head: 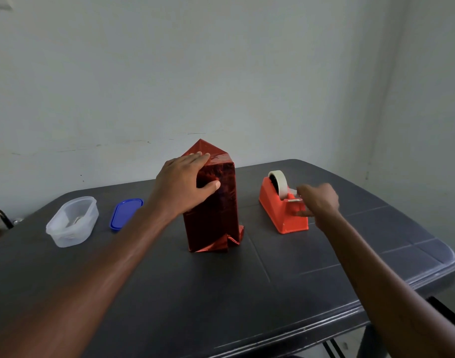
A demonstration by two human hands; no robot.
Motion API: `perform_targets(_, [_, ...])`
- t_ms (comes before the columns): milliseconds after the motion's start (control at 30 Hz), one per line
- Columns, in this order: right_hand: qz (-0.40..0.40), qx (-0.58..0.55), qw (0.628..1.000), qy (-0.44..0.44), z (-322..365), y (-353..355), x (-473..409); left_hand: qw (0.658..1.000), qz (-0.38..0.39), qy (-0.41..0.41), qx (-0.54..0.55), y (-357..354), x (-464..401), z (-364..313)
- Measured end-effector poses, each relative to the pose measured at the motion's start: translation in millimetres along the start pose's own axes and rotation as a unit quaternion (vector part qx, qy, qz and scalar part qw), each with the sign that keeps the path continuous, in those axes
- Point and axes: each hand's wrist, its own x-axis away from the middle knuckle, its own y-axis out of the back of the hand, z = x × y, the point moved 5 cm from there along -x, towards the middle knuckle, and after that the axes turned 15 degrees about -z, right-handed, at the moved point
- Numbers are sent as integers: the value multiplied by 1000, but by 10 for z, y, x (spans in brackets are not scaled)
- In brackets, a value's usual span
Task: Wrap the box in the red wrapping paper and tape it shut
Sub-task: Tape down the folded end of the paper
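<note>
1. dark table (221,306) carries everything; both forearms reach out over it from the near edge.
2. box (211,202) stands upright on its end mid-table, sides already covered in the red wrapping paper (222,200). at the bottom end loose flaps stick out onto the table, not taped flat.
3. left hand (185,182) grips the box's upper part: fingers together and laid flat over the top edge, thumb spread away and pressed on the near face. judgement: keep that downward press so the folded top does not spring open while tape is fetched.
4. right hand (318,200) is at the front of the red tape dispenser (283,208), just right of the box, by the cutter. fingers curled toward the tape end; blurred, so cannot tell if they already pinch it.
5. judgement: step in hand is getting a strip. pull out and down across the blade for a clean tear; the dispenser may slide, since no hand steadies it.
6. tape roll (278,180) sits in the dispenser's back slot.
7. top triangular flap (201,148) points up at the far side, unfolded. judgement: fold it down tight, then tape over its tip.
8. far left: clear container (72,220) and blue lid (125,213), apart, not involved.
</note>
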Motion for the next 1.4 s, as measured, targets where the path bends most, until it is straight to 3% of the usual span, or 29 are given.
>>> perform_targets(300, [-23,-52,998,-34,-485,-55,54,1000,4,1,1,9,8,-1])
perform_targets(500, [12,-131,988,-84,-645,-135,58,1000,9,0,3,16,9,-1])
perform_targets(700, [-7,-210,959,-191,-739,-241,279,1000,21,0,8,13,9,1])
perform_targets(867, [3,-237,956,-172,-708,-195,416,999,33,7,8,-5,5,0])
perform_targets(1000, [23,-260,962,-78,-321,-101,430,999,38,21,-5,-25,-23,-65])
perform_targets(1167, [104,-259,953,116,679,-88,543,995,67,60,-39,-9,-48,-58])
perform_targets(1400, [286,-127,862,398,1967,-318,936,985,111,131,-34,46,-1,-15])
